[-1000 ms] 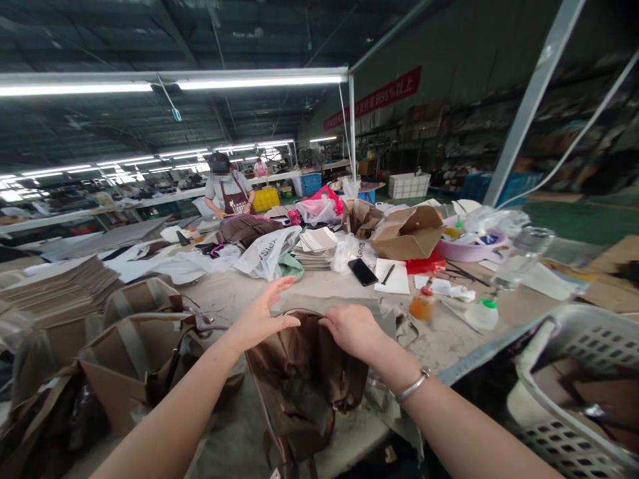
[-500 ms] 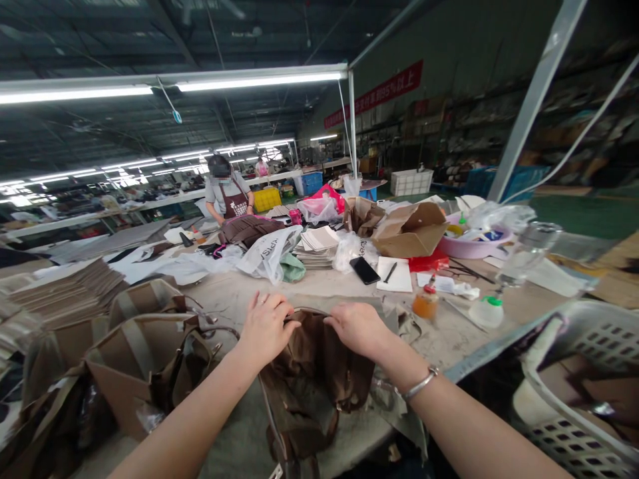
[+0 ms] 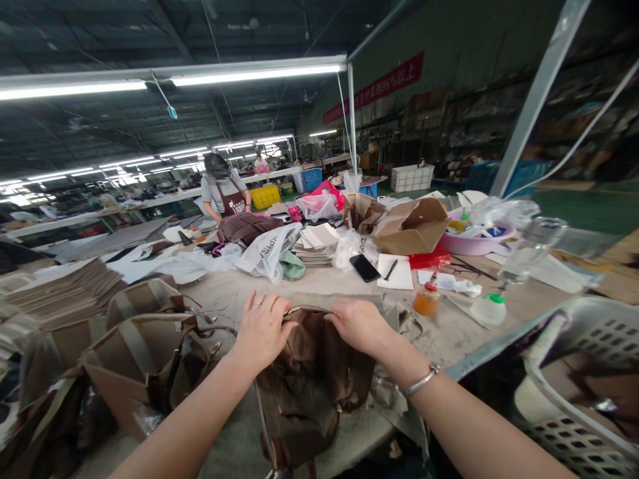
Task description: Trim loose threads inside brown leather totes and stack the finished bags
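Observation:
A dark brown bag (image 3: pixel 309 379) lies on the worktable in front of me, its lower part hanging over the near edge. My left hand (image 3: pixel 262 329) grips its top rim at the left, fingers curled over the edge. My right hand (image 3: pixel 357 324) grips the same rim at the right, fingers folded onto the fabric. A silver bracelet sits on my right wrist. Several tan and brown bags (image 3: pixel 134 346) stand to the left of my left arm.
A black phone (image 3: pixel 364 268), a notepad with a pen (image 3: pixel 396 272), an orange glue bottle (image 3: pixel 426 301) and a green-capped bottle (image 3: pixel 488 308) lie beyond the bag. A white plastic basket (image 3: pixel 584 372) stands at the right. A person in a brown apron (image 3: pixel 224 193) works farther back.
My left hand, open above the bag a second ago, has come down and closed on the bag's top rim. My right hand has stayed on the rim.

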A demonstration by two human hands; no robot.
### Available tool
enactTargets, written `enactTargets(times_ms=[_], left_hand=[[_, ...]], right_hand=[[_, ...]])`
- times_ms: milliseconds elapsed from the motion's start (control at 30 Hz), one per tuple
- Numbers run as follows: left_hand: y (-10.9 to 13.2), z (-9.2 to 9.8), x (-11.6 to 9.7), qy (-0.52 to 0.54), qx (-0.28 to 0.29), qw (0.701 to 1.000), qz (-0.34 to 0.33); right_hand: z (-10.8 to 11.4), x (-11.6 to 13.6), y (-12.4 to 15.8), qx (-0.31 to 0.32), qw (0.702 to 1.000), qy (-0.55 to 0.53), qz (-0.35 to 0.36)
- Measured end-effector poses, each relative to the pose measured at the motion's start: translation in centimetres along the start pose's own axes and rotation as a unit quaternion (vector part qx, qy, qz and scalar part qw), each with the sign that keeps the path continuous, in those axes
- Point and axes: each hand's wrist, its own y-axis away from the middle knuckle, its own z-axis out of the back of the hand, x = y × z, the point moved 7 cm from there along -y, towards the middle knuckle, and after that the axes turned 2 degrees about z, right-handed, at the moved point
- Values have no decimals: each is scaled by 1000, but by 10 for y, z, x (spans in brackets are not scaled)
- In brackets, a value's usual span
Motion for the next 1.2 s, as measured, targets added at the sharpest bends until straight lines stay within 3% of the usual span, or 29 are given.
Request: enactTargets(times_ms=[533,833,1033,1200], left_hand=[[3,3,0,-58,6,998,15],[4,0,-5,29,14,999,-40],[0,-4,9,108,-11,994,23],[-3,-22,21,139,65,985,84]], right_hand=[[0,-2,1,1,1000,-3,-6],[-1,-7,0,8,1000,-11,-17],[-1,-8,1,-6,1000,-10,-8],[1,-9,0,9,999,-17,-28]])
